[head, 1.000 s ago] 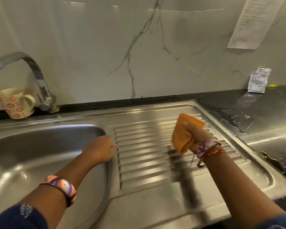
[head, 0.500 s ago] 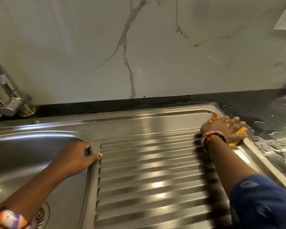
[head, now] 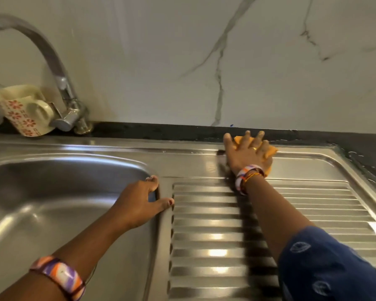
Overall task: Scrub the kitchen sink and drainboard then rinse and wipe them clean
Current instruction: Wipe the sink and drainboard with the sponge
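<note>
We note the stainless-steel sink basin (head: 52, 203) and ribbed steel drainboard (head: 302, 224) look clean, no suds: probably final wiping. Left hand (head: 137, 205) loosely braces on the basin rim, empty. Right hand (head: 245, 152), fingers spread, presses the orange cloth (head: 271, 151) flat on the drainboard's rear ledge.
</note>
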Demonstrator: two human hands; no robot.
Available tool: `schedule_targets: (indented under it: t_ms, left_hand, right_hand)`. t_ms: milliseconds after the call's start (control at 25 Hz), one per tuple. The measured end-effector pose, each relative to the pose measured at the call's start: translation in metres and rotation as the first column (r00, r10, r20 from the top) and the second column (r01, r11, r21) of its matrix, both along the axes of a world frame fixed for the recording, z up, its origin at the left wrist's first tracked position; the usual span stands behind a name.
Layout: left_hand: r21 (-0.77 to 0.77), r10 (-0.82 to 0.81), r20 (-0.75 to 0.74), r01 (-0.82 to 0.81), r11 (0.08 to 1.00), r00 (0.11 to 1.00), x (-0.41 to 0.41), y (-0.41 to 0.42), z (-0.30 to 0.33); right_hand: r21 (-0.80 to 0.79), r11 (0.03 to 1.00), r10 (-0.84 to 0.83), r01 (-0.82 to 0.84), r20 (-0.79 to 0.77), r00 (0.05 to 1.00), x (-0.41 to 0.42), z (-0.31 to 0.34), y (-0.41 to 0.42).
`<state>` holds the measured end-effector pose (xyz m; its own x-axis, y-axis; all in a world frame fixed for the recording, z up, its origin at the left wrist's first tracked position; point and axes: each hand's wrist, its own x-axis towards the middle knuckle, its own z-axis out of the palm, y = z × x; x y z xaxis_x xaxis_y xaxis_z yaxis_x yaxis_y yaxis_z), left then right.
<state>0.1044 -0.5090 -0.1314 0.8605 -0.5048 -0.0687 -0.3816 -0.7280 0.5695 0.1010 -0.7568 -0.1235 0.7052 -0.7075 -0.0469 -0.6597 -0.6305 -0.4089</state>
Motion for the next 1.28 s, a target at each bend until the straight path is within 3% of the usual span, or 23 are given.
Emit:
schedule_targets:
  t_ms: [160,360,560,640,720,800,960,1160,1280]
  left_hand:
    - [-0.145,-0.044,-0.098,0.030,0.989,0.994,0.008,0.013,-0.017]
    - [-0.305,-0.155,-0.146,0.105,0.947,0.977,0.007,0.014,-0.025]
    - [0.079,-0.268,-0.171,0.285,0.955,0.948,-0.005,0.031,-0.008]
    - [0.245,-0.366,-0.260,0.428,0.870,0.894,-0.022,0.053,-0.002]
    - [0.377,-0.402,-0.360,0.525,0.763,0.842,-0.040,0.086,-0.002]
    - [0.413,-0.392,-0.403,0.546,0.729,0.827,-0.055,0.125,-0.004]
    - [0.455,-0.314,-0.402,0.486,0.746,0.860,-0.089,0.199,0.007]
    - [0.389,-0.122,-0.350,0.263,0.883,0.929,-0.132,0.262,0.021]
    - [0.368,-0.128,-0.259,0.220,0.904,0.957,-0.146,0.271,0.019]
  right_hand:
    - [-0.048,0.950,0.309,-0.308,-0.003,0.951,0.026,-0.004,0.068]
    - [-0.145,0.765,0.631,-0.628,-0.029,0.775,0.065,-0.009,0.140]
    - [-0.239,0.404,0.851,-0.883,-0.258,0.458,0.038,-0.008,0.155]
    - [-0.283,0.261,0.804,-0.923,-0.466,0.370,0.014,-0.009,0.173]
    - [-0.293,0.218,0.704,-0.931,-0.614,0.358,-0.015,-0.008,0.191]
    - [-0.229,0.236,0.636,-0.944,-0.699,0.328,-0.044,-0.005,0.210]
    - [-0.027,0.499,0.634,-0.866,-0.670,0.387,-0.103,-0.004,0.260]
    - [0.173,0.682,0.636,-0.710,-0.620,0.460,-0.147,0.005,0.309]
    - [0.346,0.770,0.638,-0.536,-0.412,0.651,-0.159,0.011,0.323]
